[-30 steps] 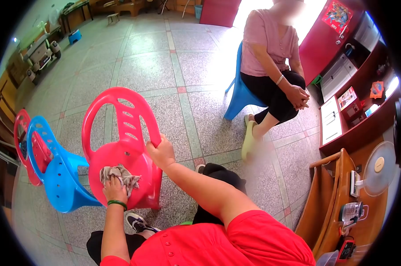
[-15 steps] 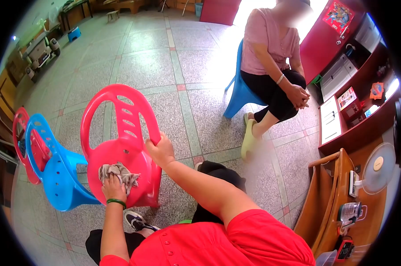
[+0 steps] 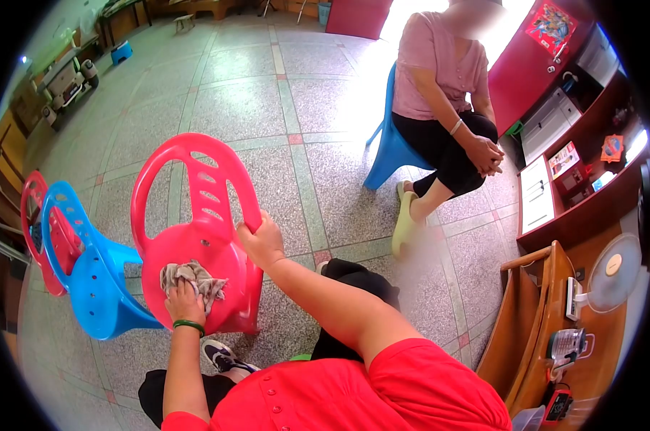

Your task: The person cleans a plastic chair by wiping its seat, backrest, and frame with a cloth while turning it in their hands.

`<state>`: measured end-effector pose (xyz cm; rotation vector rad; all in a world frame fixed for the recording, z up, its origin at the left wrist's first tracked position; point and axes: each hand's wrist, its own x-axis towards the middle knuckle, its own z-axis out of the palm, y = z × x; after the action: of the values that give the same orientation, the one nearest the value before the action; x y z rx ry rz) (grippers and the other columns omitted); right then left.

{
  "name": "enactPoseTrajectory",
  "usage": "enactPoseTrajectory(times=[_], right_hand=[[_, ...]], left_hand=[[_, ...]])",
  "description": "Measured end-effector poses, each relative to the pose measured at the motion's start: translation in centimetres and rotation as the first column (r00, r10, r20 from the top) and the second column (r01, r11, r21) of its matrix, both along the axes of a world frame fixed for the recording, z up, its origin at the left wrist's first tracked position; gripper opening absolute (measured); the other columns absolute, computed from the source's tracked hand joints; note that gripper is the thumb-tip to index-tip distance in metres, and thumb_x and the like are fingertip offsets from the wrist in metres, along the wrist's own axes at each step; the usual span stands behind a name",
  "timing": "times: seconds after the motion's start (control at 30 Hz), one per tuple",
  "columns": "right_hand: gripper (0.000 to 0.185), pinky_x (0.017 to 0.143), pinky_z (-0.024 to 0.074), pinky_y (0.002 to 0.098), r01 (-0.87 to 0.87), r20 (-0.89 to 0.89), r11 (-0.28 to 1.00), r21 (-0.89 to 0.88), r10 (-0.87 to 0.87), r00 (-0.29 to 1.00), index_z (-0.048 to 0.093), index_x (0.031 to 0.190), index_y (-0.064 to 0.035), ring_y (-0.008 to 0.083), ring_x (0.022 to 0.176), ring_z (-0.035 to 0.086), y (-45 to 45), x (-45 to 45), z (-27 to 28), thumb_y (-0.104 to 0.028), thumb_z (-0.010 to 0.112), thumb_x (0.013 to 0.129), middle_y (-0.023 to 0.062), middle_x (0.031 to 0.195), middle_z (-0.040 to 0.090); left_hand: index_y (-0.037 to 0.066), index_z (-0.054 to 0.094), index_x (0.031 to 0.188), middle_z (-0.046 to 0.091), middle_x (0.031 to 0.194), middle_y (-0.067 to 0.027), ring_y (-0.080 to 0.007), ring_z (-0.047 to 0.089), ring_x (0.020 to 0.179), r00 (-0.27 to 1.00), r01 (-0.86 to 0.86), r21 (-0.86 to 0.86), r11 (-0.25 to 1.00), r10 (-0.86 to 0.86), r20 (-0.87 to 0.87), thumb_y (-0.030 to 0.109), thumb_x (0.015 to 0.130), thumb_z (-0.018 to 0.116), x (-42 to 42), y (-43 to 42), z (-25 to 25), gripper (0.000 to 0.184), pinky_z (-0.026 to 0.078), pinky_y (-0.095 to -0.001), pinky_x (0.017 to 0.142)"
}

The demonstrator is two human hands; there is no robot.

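Observation:
A red plastic chair stands in front of me, its slotted backrest facing away on the far side. On its seat lies a crumpled greyish-brown cloth. My left hand, with a green bangle on its wrist, presses on the cloth, fingers curled over its near edge. My right hand is closed around the right side of the chair's curved back rail; part of the rail is hidden under the fingers.
A blue chair and another red chair stand to the left. At the upper right a person sits on a blue chair, hands clasped. Right of me are a wooden cabinet and a fan.
The view has shifted very slightly. Both hands, the cloth and the red chair keep nearly the same places; the seated person stays put.

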<state>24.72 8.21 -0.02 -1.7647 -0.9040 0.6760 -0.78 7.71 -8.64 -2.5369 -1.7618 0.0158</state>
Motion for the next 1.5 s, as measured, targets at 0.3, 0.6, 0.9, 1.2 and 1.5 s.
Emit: enactPoseTrajectory(times=[0.3,0.6,0.9,1.2,1.5], right_hand=[[0.032,0.078,0.0479,0.0439,0.009,0.000,1.000,-0.025,-0.009,1.000,0.057,0.100,-0.0054,0.0384,0.087,0.060,-0.1,0.0,0.3,-0.029,0.059,0.078,0.0206,0.090,0.063],[0.033,0.077,0.0479,0.0442,0.007,0.002,1.000,-0.011,-0.007,1.000,0.057,0.100,-0.0052,0.0387,0.087,0.060,0.0,0.0,0.1,-0.029,0.059,0.078,0.0212,0.090,0.063],[0.032,0.077,0.0477,0.0445,0.009,0.003,1.000,0.017,-0.009,1.000,0.057,0.100,-0.0062,0.0388,0.087,0.060,0.1,0.0,-0.2,-0.029,0.059,0.078,0.0206,0.090,0.063],[0.030,0.077,0.0475,0.0448,0.014,0.018,1.000,0.023,-0.014,1.000,0.057,0.097,-0.0054,0.0392,0.087,0.060,0.1,0.0,0.0,-0.029,0.059,0.078,0.0206,0.090,0.062],[0.030,0.077,0.0473,0.0446,0.010,0.004,1.000,0.025,-0.010,1.000,0.057,0.097,-0.0049,0.0390,0.087,0.059,0.0,0.0,0.1,-0.028,0.059,0.077,0.0208,0.090,0.062]], left_hand=[[0.007,0.050,0.123,0.046,0.133,-0.0045,-0.0246,0.044,0.110,1.000,0.009,0.033,0.999,-0.009,0.005,0.027,0.073,0.067,0.1,-0.1,0.0,0.056,0.039,-0.0438,0.082],[0.007,0.050,0.122,0.048,0.132,-0.0056,-0.0251,0.045,0.109,1.000,0.013,0.046,0.999,-0.014,0.023,0.026,0.073,0.067,0.0,0.0,-0.2,0.056,0.039,-0.0439,0.082],[0.008,0.051,0.122,0.047,0.132,-0.0042,-0.0241,0.045,0.109,1.000,0.015,0.071,0.997,-0.016,0.020,0.027,0.072,0.067,0.0,-0.1,-0.4,0.056,0.038,-0.0427,0.082],[0.008,0.051,0.121,0.047,0.132,-0.0037,-0.0232,0.045,0.109,1.000,0.016,0.108,0.994,-0.017,0.008,0.027,0.074,0.066,0.0,-0.2,-0.6,0.053,0.038,-0.0425,0.082],[0.007,0.050,0.123,0.046,0.133,-0.0039,-0.0235,0.044,0.110,1.000,0.003,0.102,0.995,-0.005,0.014,0.027,0.075,0.066,0.1,-0.3,-0.6,0.054,0.037,-0.0426,0.083]])
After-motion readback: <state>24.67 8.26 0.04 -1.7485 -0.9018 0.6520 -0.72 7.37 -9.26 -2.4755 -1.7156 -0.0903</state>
